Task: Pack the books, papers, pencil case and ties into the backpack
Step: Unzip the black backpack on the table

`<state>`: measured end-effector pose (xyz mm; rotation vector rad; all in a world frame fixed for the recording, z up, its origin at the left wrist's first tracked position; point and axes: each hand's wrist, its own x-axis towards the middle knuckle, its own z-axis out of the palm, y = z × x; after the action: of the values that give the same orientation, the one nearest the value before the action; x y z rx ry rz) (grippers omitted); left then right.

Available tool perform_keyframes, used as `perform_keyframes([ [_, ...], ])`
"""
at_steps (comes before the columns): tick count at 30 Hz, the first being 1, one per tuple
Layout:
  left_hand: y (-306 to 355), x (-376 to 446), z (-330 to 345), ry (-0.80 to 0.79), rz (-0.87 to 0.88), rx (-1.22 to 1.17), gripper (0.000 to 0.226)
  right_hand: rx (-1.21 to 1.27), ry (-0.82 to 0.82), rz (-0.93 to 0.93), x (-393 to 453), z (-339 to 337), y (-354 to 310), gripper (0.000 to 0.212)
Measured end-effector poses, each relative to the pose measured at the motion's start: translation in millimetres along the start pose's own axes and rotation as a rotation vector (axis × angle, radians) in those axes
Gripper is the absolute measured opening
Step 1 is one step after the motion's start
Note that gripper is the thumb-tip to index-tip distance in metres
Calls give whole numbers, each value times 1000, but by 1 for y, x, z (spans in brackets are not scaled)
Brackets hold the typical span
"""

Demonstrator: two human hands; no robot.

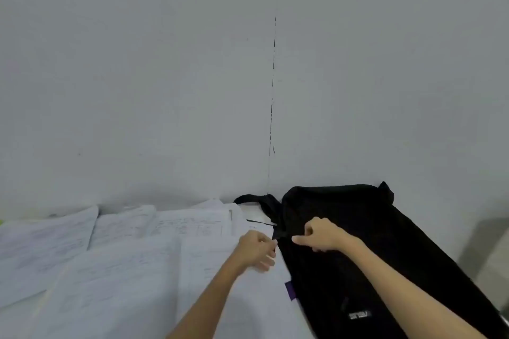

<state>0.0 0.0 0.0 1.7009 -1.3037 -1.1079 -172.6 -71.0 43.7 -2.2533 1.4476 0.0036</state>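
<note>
Black backpack (358, 242) under both hands' grip.

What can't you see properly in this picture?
- Head view: the writing on the papers is too blurred to read.
- The backpack is all black, so I cannot tell if it is zipped or open; the frame's bottom edge cuts it off.
- What the left hand and right hand pinch at the backpack's edge is too small and dark to make out.
- Books, pencil case and ties: none in view.
</note>
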Motion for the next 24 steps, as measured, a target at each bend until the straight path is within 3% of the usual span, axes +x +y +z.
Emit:
perform_keyframes([
  [4,-2,2,46,84,-93,-77,32,-52,-39,-50,10,23,18,29],
  [8,3,3,66,215,-108,-133,20,185,-3,-105,19,27,37,33],
  [10,3,2,70,215,-113,-112,26,313,10,-101,19,27,46,37],
  [12,8,0,75,201,-113,-77,28,448,-21,-99,17,27,53,36],
  [14,12,3,80,221,-129,-77,16,585,-67,-100,18,25,61,34],
  [17,14,7,81,238,-166,-208,18,678,-121,-95,16,21,70,30],
  [21,10,4,81,186,-235,-501,25,561,-119,-113,20,17,71,14],
  [24,8,4,83,171,-240,-642,26,341,98,-287,33,11,55,38],
])
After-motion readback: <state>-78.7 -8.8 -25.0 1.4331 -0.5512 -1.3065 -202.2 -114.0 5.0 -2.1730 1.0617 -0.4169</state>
